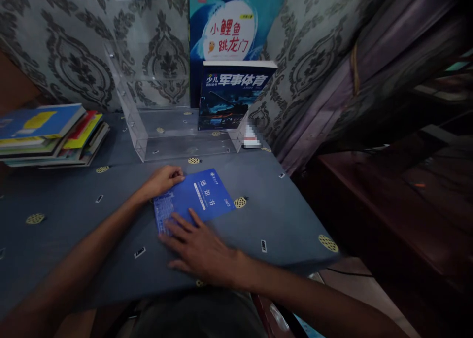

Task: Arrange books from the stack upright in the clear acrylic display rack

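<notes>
A blue booklet (186, 192) with white print and "2022" on it lies on the cloth-covered table, turned sideways to me. At its upper left edge, my left hand (164, 180) is closed with fingers curled, seeming to pinch the edge; the thumb side hides the exact grip. My right hand (205, 252) rests with spread fingers over the booklet's near edge, fingertips on the cover. Beyond the booklet stands a clear plastic rack (185, 147). A dark military-themed book (231, 99) leans upright in the rack's right end.
A stack of books (48, 136) sits at the table's left. Behind the rack a large blue-green picture book (236, 30) stands against the patterned wall covering. A small white object (251, 136), blurred out, is by the rack's right side. The table's right edge drops toward dark red furniture (369, 205).
</notes>
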Demonstrator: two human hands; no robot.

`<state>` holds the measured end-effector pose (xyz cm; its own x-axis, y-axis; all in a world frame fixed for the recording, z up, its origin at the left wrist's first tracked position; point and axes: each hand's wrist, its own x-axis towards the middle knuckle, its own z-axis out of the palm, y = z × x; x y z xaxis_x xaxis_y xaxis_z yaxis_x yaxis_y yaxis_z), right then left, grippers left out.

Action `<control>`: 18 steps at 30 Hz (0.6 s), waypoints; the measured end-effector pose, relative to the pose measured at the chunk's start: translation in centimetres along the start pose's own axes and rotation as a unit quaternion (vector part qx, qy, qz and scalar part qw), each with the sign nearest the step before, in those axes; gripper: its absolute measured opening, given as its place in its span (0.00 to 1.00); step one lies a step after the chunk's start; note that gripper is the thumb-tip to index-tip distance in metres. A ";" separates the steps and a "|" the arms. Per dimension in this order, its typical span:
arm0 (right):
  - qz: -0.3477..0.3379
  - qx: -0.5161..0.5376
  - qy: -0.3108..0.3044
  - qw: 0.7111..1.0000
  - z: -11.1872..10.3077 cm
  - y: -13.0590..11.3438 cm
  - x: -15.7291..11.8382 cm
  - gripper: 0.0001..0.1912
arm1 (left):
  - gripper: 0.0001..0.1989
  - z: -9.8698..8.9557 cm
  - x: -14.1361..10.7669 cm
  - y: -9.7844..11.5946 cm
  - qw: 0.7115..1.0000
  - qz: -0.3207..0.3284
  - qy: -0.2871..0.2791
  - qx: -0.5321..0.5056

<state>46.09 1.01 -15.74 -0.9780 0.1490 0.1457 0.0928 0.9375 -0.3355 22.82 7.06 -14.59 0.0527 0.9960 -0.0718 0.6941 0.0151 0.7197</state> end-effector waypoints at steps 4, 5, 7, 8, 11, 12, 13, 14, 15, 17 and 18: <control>-0.103 0.042 -0.018 0.994 -0.6 -0.3 0.3 0.20 | 0.14 0.0 -0.2 -0.2 0.999 0.005 0.006 -0.033; -0.105 0.052 -0.018 0.993 -0.8 0.0 0.2 0.18 | 0.15 0.0 -0.2 -0.2 0.999 0.009 0.008 -0.045; -0.087 0.075 -0.004 0.993 -1.3 0.8 -0.4 0.16 | 0.17 -0.1 -0.4 -0.1 0.997 0.020 0.012 -0.070; -0.066 0.087 0.012 0.994 -1.4 1.3 -0.7 0.15 | 0.18 -0.2 -0.5 0.0 0.996 0.026 0.015 -0.080; 0.043 0.120 0.100 0.987 -1.7 3.2 -1.7 0.12 | 0.19 -0.5 -0.7 0.7 0.991 0.045 0.041 -0.118; 0.090 0.130 0.138 0.978 -1.8 4.0 -2.0 0.12 | 0.19 -0.6 -0.7 1.0 0.988 0.053 0.056 -0.133; 0.138 0.142 0.173 0.965 -2.0 4.8 -2.2 0.13 | 0.19 -0.7 -0.8 1.3 0.985 0.061 0.074 -0.146; 0.183 0.158 0.203 0.949 -2.1 5.7 -2.4 0.16 | 0.18 -0.7 -0.8 1.6 0.981 0.069 0.095 -0.157; 0.224 0.181 0.228 0.930 -2.3 6.5 -2.6 0.18 | 0.18 -0.8 -0.9 2.0 0.977 0.075 0.116 -0.164; 0.287 0.248 0.263 0.887 -2.8 7.9 -2.7 0.19 | 0.18 -0.8 -1.0 2.6 0.970 0.082 0.159 -0.167; 0.308 0.289 0.276 0.863 -3.0 8.5 -2.7 0.18 | 0.19 -0.8 -1.1 2.9 0.966 0.082 0.176 -0.168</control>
<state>50.03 9.49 -16.18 -0.5229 0.8404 0.1426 0.2989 0.3375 -0.8926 24.19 6.05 -11.88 -0.1466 0.9545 0.2598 0.4213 -0.1774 0.8894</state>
